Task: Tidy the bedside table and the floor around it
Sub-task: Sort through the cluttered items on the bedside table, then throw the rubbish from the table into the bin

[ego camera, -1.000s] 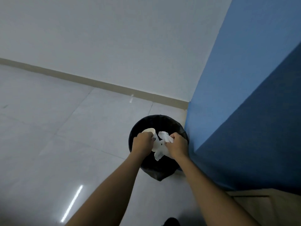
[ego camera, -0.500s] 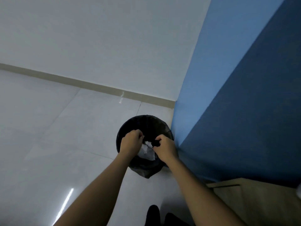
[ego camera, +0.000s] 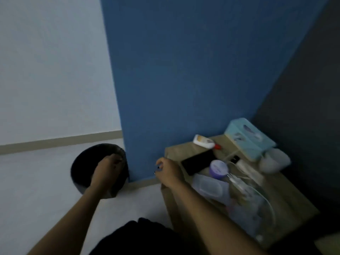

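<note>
Now left hand [ego camera: 106,168] over bin [ego camera: 82,173], grip unclear; right hand [ego camera: 168,171] loosely curled, empty, at table [ego camera: 294,203] left edge. Take phone [ego camera: 198,161] by long edges: stiff, slick, fragile.

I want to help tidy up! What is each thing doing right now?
Trash bin: upright on the floor, black liner in.
Left hand: over the bin, fingers curled.
Right hand: at the bedside table edge, holding nothing visible.
Phone: flat, screen dark.
Lotion bottle: lying down.
Tissue box: upright.
</note>
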Demonstrator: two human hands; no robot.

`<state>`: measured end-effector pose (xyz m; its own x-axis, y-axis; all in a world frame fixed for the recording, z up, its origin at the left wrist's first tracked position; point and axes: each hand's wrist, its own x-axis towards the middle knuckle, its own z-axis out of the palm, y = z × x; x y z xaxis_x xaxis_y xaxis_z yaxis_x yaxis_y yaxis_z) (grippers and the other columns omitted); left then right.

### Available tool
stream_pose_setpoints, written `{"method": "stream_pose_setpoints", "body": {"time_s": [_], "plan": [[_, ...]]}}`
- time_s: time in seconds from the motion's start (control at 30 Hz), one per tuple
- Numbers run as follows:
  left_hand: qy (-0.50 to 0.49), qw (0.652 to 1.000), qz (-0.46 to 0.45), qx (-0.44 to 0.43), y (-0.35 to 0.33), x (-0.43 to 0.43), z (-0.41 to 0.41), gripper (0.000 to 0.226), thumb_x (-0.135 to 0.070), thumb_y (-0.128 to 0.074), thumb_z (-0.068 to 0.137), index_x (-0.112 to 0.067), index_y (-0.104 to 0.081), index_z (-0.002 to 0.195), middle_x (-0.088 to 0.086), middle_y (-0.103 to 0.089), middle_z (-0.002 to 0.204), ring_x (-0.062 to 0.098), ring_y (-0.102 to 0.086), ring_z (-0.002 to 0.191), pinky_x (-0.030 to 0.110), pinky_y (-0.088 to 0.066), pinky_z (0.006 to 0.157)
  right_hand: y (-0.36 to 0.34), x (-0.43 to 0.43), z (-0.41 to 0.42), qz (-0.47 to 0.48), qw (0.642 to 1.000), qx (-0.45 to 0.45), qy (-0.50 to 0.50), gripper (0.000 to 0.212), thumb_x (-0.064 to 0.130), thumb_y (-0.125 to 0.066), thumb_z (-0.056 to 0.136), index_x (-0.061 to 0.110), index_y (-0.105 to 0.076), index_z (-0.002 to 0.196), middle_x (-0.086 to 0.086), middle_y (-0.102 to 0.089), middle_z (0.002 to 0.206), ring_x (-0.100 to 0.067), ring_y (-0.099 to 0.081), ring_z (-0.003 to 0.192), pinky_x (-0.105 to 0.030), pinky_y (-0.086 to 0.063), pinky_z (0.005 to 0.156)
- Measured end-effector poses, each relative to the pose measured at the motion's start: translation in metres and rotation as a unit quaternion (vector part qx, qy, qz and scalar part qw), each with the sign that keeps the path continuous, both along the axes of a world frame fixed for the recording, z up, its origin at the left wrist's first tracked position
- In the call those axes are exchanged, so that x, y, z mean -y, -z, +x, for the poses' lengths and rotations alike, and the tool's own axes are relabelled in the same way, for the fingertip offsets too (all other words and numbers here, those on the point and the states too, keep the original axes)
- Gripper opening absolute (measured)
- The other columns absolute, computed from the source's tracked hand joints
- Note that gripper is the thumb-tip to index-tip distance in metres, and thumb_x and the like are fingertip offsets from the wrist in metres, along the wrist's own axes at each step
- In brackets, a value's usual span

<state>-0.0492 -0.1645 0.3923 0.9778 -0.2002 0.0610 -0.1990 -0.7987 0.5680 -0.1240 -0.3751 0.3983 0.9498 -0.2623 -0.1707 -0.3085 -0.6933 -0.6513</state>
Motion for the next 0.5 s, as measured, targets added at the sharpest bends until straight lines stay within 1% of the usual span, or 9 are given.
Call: {"method": "stream_pose_setpoints", "body": {"time_s": [0.07,0.13,0.23,0.3,0.37,0.4,0.43,0.5], "plan": [[0.036,0.999,-0.015,0.023,-0.02,0.024,-0.03,0.017,-0.016,-0.063,0.088,-0.005,-0.068,0.1,0.017,-0.071,0.101,0.036,-0.066,0.092,0.041,-0.052,0.079,-0.018,0.037,-0.05,-0.001,0.998,0.022,0.063,0.024,0.016,-0.064,0.079,0.02,-0.066,0.103,-0.006,-0.07,0.108,-0.026,-0.063,0.103,-0.033,-0.053,0.085],[0.074,0.997,-0.017,0.016,-0.034,0.049,-0.062,0.02,-0.02,-0.066,0.087,-0.006,-0.067,0.101,0.017,-0.07,0.104,0.035,-0.066,0.092,0.038,-0.05,0.079,-0.029,0.07,-0.099,-0.018,0.994,0.027,0.103,0.022,0.014,-0.063,0.079,0.019,-0.066,0.1,-0.005,-0.07,0.106,-0.025,-0.064,0.102,-0.033,-0.053,0.084],[0.134,0.991,-0.027,0.004,-0.044,0.092,-0.1,0.029,-0.023,-0.068,0.087,-0.008,-0.065,0.111,0.015,-0.065,0.115,0.032,-0.065,0.098,0.038,-0.05,0.084,-0.038,0.121,-0.166,-0.04,0.988,0.004,0.15,0.022,0.019,-0.065,0.083,0.016,-0.065,0.105,-0.008,-0.068,0.109,-0.027,-0.062,0.103,-0.028,-0.047,0.079],[0.175,0.984,-0.029,0.007,-0.044,0.121,-0.117,0.034,-0.025,-0.066,0.088,-0.009,-0.061,0.118,0.015,-0.061,0.12,0.031,-0.062,0.104,0.039,-0.049,0.088,-0.04,0.151,-0.199,-0.046,0.978,0.005,0.204,0.019,0.021,-0.066,0.082,0.017,-0.064,0.101,-0.008,-0.07,0.105,-0.026,-0.064,0.099,-0.03,-0.049,0.078],[0.203,0.979,-0.011,0.0,-0.037,0.151,-0.138,0.042,-0.029,-0.063,0.089,-0.011,-0.054,0.126,0.013,-0.056,0.128,0.03,-0.058,0.112,0.038,-0.048,0.093,-0.035,0.172,-0.227,-0.043,0.963,0.024,0.265,0.017,0.023,-0.067,0.081,0.018,-0.063,0.096,-0.005,-0.071,0.102,-0.023,-0.065,0.093,-0.03,-0.051,0.075],[0.211,0.977,0.002,-0.015,-0.03,0.163,-0.149,0.047,-0.033,-0.062,0.089,-0.012,-0.05,0.131,0.012,-0.052,0.133,0.029,-0.055,0.117,0.038,-0.047,0.096,-0.029,0.175,-0.237,-0.045,0.956,0.024,0.288,0.019,0.025,-0.068,0.082,0.018,-0.063,0.098,-0.004,-0.071,0.104,-0.02,-0.065,0.093,-0.029,-0.052,0.076],[0.216,0.976,0.01,-0.033,-0.021,0.174,-0.161,0.053,-0.036,-0.061,0.09,-0.013,-0.046,0.135,0.012,-0.048,0.137,0.029,-0.052,0.121,0.037,-0.045,0.099,-0.021,0.176,-0.244,-0.048,0.952,0.018,0.302,0.024,0.029,-0.068,0.082,0.018,-0.063,0.103,-0.002,-0.07,0.108,-0.019,-0.065,0.096,-0.03,-0.053,0.079],[0.212,0.975,0.011,-0.069,-0.003,0.194,-0.187,0.059,-0.04,-0.058,0.09,-0.014,-0.039,0.139,0.01,-0.041,0.143,0.027,-0.047,0.126,0.035,-0.042,0.102,-0.002,0.174,-0.252,-0.048,0.949,-0.005,0.311,0.041,0.04,-0.066,0.082,0.022,-0.058,0.119,-0.003,-0.064,0.121,-0.019,-0.06,0.109,-0.033,-0.051,0.091]]}}
